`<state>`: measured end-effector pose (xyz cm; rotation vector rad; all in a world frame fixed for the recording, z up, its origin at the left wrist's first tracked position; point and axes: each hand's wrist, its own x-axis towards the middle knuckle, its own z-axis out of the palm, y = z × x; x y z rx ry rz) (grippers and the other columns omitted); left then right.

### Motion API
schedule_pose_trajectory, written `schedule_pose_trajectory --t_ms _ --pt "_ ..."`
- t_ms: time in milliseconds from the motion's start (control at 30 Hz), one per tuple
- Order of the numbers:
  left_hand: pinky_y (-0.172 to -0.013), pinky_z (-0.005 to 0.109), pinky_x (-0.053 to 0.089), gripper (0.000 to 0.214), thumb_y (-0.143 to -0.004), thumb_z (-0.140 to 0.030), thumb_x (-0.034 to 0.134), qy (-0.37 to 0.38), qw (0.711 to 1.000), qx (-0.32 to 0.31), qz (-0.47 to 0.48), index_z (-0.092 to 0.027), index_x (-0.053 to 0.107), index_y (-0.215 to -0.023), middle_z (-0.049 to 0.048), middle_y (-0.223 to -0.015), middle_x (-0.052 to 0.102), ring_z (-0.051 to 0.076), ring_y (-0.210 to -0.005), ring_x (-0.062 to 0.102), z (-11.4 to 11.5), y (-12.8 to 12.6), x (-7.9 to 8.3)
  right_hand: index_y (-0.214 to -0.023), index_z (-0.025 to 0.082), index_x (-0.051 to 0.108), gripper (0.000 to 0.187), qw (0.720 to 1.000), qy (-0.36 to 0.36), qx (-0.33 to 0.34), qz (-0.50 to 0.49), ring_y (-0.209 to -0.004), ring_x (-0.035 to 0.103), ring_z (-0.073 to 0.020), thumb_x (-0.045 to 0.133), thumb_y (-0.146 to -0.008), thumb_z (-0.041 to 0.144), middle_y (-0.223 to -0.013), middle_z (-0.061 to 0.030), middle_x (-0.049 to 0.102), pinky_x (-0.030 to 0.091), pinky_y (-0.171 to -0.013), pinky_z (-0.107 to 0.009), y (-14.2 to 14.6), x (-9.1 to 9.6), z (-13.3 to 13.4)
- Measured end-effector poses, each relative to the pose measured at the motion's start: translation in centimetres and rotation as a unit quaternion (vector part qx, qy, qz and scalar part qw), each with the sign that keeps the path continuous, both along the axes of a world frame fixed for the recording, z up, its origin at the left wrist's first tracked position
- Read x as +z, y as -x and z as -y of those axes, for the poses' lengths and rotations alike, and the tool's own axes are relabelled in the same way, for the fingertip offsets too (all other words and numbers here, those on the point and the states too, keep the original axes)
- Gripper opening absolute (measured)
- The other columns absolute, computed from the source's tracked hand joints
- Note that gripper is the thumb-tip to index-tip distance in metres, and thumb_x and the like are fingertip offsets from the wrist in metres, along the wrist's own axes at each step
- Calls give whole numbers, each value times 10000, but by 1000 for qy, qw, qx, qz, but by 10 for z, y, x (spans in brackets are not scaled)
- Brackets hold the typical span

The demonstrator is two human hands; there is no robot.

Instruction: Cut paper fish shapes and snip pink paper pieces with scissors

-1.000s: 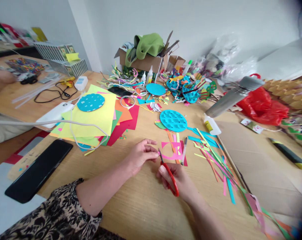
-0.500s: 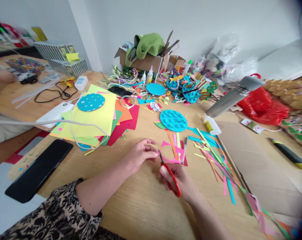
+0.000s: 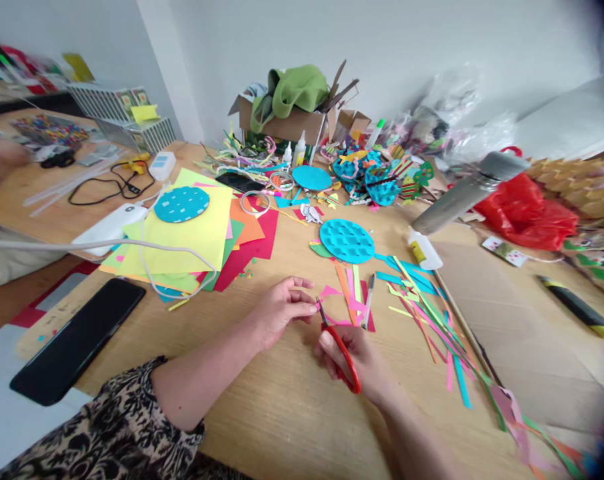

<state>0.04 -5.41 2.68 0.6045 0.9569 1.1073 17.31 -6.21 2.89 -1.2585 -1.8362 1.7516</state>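
Scissors (image 3: 342,357) with red handles are clasped in the right hand (image 3: 365,365) at the near middle of the table (image 3: 282,420), blades almost closed beside a small pink scrap (image 3: 315,309) pinched by the left hand (image 3: 278,313), so short snips with the scrap held taut seem advisable.

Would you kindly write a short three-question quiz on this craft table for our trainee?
1. True or false: the right hand holds the red-handled scissors.
2. What lies on the yellow paper? A) a blue disc B) a glue bottle C) a pen
3. On which side of the person does the black phone lie?
Key: 1 true; 2 A; 3 left.
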Motion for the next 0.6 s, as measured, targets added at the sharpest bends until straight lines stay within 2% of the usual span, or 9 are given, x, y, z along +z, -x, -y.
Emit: schedule_pose_trajectory --t_ms 600 --pt "-650 269 430 473 -583 -164 770 -2 1000 14 0 -144 549 -1001 -23 -685 637 103 -593 570 1 -2 -2 -566 177 498 654 1000 4 -13 17 -355 391 -75 453 -767 797 -419 2 490 278 -381 -219 2 1 0"
